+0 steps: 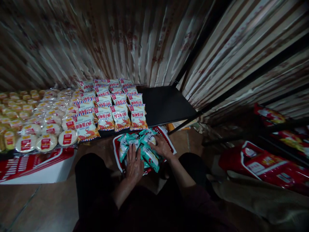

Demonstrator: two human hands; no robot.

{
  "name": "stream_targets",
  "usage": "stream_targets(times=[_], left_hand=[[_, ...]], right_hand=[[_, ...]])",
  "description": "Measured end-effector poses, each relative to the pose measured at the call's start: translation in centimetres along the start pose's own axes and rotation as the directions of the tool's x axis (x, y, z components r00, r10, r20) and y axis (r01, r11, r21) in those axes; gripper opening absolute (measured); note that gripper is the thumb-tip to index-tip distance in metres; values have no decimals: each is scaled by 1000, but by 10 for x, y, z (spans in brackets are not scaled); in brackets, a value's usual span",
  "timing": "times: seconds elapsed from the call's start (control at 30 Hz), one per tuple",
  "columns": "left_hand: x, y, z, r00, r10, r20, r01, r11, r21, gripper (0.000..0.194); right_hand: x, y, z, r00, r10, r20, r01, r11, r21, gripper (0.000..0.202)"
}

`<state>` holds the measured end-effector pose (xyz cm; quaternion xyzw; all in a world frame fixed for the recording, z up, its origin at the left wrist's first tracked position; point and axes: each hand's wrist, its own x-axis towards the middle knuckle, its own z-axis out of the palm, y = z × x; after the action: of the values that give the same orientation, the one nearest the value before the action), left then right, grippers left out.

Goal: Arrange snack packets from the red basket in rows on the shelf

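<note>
Teal-and-white snack packets (pixel 149 156) lie heaped in a red basket with a white rim (pixel 116 151), low between my knees. My left hand (pixel 134 166) rests on the near left of the heap, fingers stretched out flat over the packets. At the heap's right side, my right hand (pixel 162 147) has its thumb and fingers round the edge of one teal packet; the fingertips are partly hidden. Just beyond the basket, white-and-orange snack bags (pixel 120 117) stand in rows on a black shelf (pixel 169 106).
Clear-wrapped round cakes (pixel 47 141) and small yellow packaged cakes (pixel 14 112) fill the shelf's left part. Beneath them is another red basket (pixel 48 162). A black metal post (pixel 217 96) rises at the right, with red packages (pixel 267 164) beyond it. Pleated sheeting (pixel 149 42) hangs behind.
</note>
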<state>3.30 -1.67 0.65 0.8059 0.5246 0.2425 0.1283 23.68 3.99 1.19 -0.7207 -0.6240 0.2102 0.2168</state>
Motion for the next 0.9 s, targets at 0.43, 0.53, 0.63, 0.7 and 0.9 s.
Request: stream_targets(times=[0.43, 0.53, 0.63, 0.7, 0.9], left_hand=[[-7, -14, 6, 997, 78, 14, -77, 995, -61, 50], [-8, -16, 7, 996, 88, 22, -87, 994, -73, 50], [-10, -18, 10, 996, 82, 31, -80, 994, -69, 52], [-12, -19, 14, 996, 82, 31, -80, 995, -65, 55], [-13, -24, 23, 997, 83, 8, -82, 994, -66, 55]], right_hand=[[1, 3, 6, 998, -58, 8, 59, 994, -91, 66], [0, 2, 6, 998, -66, 10, 66, 991, -112, 63], [0, 2, 7, 999, -38, 20, 40, 990, -135, 59], [0, 2, 8, 1000, -16, 18, 18, 989, -144, 58], [1, 3, 11, 1000, -21, -8, 20, 990, -139, 58]])
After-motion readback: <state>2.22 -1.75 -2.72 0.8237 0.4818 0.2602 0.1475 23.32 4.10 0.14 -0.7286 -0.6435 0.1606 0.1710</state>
